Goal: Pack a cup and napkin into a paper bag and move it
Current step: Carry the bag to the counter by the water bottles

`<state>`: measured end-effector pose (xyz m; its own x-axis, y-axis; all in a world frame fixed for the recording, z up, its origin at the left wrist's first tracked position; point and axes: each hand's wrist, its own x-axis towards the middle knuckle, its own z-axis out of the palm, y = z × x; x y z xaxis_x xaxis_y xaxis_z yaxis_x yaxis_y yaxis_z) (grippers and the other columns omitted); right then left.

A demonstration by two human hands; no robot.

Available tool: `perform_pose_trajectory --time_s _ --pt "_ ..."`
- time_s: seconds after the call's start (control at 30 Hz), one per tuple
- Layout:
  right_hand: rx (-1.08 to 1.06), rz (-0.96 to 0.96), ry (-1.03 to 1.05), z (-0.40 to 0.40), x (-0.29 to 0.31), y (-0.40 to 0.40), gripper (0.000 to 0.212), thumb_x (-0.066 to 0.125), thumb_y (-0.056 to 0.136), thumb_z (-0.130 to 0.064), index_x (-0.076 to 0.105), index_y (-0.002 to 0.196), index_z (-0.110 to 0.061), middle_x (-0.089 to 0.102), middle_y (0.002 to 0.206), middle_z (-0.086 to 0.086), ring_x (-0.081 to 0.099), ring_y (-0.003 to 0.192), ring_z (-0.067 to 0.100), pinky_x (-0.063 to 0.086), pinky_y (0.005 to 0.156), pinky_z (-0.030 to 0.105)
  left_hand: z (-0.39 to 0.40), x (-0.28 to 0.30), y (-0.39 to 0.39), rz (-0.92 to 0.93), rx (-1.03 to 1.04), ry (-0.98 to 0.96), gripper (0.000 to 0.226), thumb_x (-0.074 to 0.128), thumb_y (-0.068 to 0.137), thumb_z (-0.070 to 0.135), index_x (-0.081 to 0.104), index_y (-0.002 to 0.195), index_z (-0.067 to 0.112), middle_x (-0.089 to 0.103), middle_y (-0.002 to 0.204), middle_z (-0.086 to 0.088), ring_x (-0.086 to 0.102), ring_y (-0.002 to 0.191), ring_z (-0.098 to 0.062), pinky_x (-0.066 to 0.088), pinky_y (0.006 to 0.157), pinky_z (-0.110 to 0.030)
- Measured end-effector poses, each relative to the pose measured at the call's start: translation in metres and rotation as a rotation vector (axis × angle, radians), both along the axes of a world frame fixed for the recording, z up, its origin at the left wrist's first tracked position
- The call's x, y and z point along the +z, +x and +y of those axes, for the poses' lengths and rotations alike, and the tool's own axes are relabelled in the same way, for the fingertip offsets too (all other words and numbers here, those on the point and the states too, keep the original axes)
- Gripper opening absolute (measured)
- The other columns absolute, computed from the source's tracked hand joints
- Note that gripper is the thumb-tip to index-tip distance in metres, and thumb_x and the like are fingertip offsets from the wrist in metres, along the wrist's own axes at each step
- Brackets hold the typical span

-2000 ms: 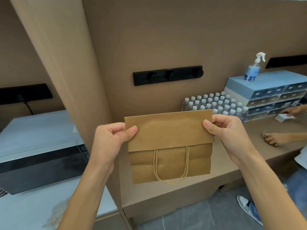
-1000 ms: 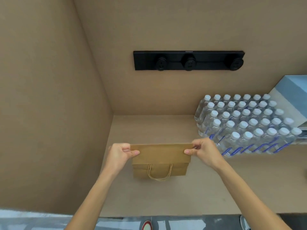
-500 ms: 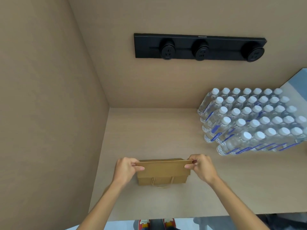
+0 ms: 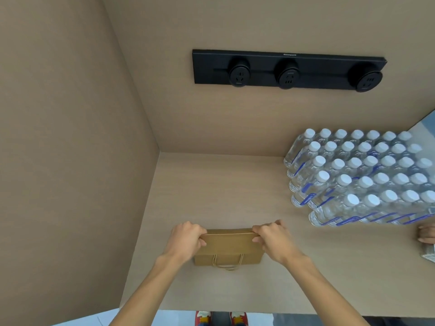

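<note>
Tan panel walls (image 4: 70, 137) are enclosing the scene on the left and at the back, and a light wood-toned bench (image 4: 223, 191) is stretching out from the corner they form. A black power strip (image 4: 288, 68) with three round sockets is sitting mounted on the back wall. A block of clear water bottles (image 4: 360, 177) with white caps and blue labels is standing packed in rows on the right part of the bench, well apart from the hands.

Near the front edge of the bench, a folded brown paper bag (image 4: 227, 249) is resting flat-sided, its twine handles hanging toward the viewer. The left hand (image 4: 186, 238) is pinching the bag's upper left corner, its grip pressed together on the paper. The right hand (image 4: 274, 237) is pinching the upper right corner in the same way, fingers curled over the top edge.

Another person's fingers (image 4: 427, 234) are showing at the right border, touching the bench. Red-and-white shoes (image 4: 221, 318) are peeking out below the bench's front edge.
</note>
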<state>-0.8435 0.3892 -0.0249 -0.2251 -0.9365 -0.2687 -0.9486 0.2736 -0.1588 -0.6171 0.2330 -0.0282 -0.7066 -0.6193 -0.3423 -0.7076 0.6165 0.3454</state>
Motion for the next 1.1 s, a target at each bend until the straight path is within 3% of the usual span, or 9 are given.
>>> perform_pose_trajectory --time_s 0.1,0.17,0.27,0.5,0.67,0.73,0.8,0.87,1.1 --pt "0.084 0.074 0.040 -0.011 0.005 0.007 0.031 0.041 0.102 -0.042 0.056 0.083 -0.024 0.074 0.087 0.004 0.067 0.086 0.030 0.033 0.087 0.037 0.002 -0.004 -0.008 0.018 -0.031 -0.016 0.018 0.059 0.074 0.005 0.053 0.061 0.015 0.079 0.080 -0.001 0.068 0.087 -0.031 0.041 0.059 -0.031" --pt "0.126 0.088 0.065 -0.018 0.006 0.011 0.037 0.036 0.103 -0.046 0.062 0.091 -0.023 0.075 0.092 0.006 0.067 0.091 0.030 0.033 0.088 0.038 0.001 -0.006 -0.011 0.039 -0.043 -0.035 0.021 0.067 0.082 0.021 0.058 0.065 0.012 0.074 0.077 -0.012 0.065 0.085 -0.037 0.036 0.058 -0.033" --pt "0.200 0.087 0.074 -0.029 0.005 0.022 0.037 0.034 0.105 -0.044 0.064 0.101 -0.022 0.074 0.100 0.010 0.067 0.098 0.030 0.036 0.091 0.039 0.001 -0.004 -0.016 0.051 -0.105 -0.059 0.028 0.066 0.087 0.040 0.068 0.079 0.013 0.071 0.079 -0.016 0.062 0.087 -0.039 0.045 0.066 -0.036" --pt "0.265 0.089 0.054 -0.040 0.004 0.048 0.028 0.046 0.094 -0.019 0.061 0.118 -0.021 0.071 0.107 0.012 0.065 0.102 0.031 0.039 0.092 0.043 0.019 0.008 -0.032 -0.008 -0.231 -0.204 0.024 0.049 0.095 0.030 0.070 0.106 0.024 0.074 0.100 -0.015 0.064 0.102 -0.038 0.047 0.074 -0.039" --pt "0.264 0.149 -0.019 -0.027 0.003 0.036 0.032 0.037 0.103 -0.034 0.065 0.109 -0.021 0.072 0.102 0.010 0.066 0.099 0.029 0.038 0.090 0.041 0.025 0.004 -0.020 -0.031 -0.208 -0.262 0.029 0.051 0.090 0.019 0.064 0.114 0.030 0.075 0.108 -0.004 0.067 0.103 -0.031 0.040 0.072 -0.033" --pt "0.262 0.179 -0.030 -0.020 0.002 0.027 0.040 0.031 0.105 -0.039 0.066 0.106 -0.021 0.073 0.099 0.010 0.066 0.096 0.029 0.037 0.090 0.041 0.024 0.007 -0.013 0.045 -0.196 -0.268 0.029 0.064 0.082 0.018 0.069 0.106 0.031 0.078 0.101 0.002 0.071 0.091 -0.026 0.040 0.065 -0.030" --pt "0.277 0.193 -0.040 -0.014 0.001 0.021 0.041 0.029 0.105 -0.040 0.066 0.104 -0.021 0.073 0.096 0.010 0.066 0.094 0.029 0.036 0.088 0.041 0.024 0.013 -0.010 0.017 -0.243 -0.251 0.038 0.085 0.052 0.017 0.075 0.084 0.033 0.079 0.075 0.009 0.072 0.061 -0.018 0.042 0.050 -0.021" --pt "0.276 0.202 -0.043 -0.011 0.000 0.016 0.041 0.029 0.105 -0.040 0.066 0.104 -0.021 0.073 0.095 0.009 0.066 0.094 0.028 0.035 0.088 0.040 0.023 0.017 -0.009 0.010 -0.242 -0.245 0.046 0.090 0.029 0.015 0.074 0.068 0.034 0.074 0.059 0.014 0.065 0.044 -0.012 0.037 0.038 -0.015" --pt "0.278 0.206 -0.011 -0.002 0.004 0.005 0.031 0.035 0.104 -0.031 0.063 0.108 -0.018 0.074 0.102 0.007 0.067 0.098 0.029 0.040 0.090 0.036 0.017 0.012 0.002 0.038 -0.247 -0.255 0.048 0.089 0.030 0.008 0.075 0.070 0.031 0.074 0.060 0.013 0.066 0.045 -0.014 0.036 0.035 -0.016"
